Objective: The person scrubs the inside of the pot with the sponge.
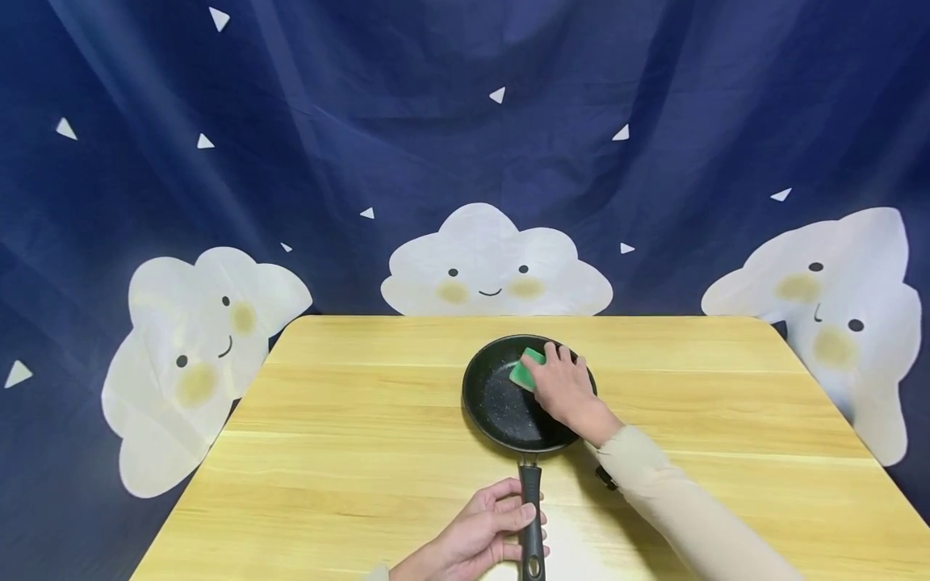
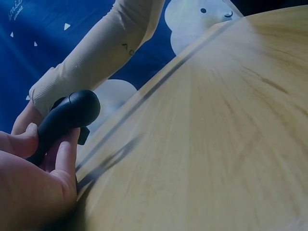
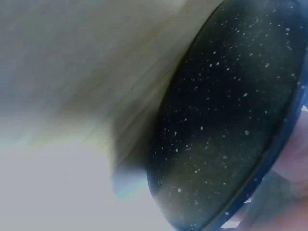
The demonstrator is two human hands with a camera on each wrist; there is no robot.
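Observation:
A black frying pan with a pale-speckled inside stands near the middle of the wooden table, its handle pointing toward me. My left hand grips that handle, thumb across the top and fingers behind it. In the left wrist view, the handle's rounded end is raised above the tabletop. Over the right side of the pan, my right hand holds a green sponge against the inside. The right wrist view shows the speckled pan close up, with blurred fingers beyond its rim.
The light wooden table extends around the pan on all sides. Behind it hangs a dark blue curtain printed with white clouds and triangles. A small black device sits under the right wrist.

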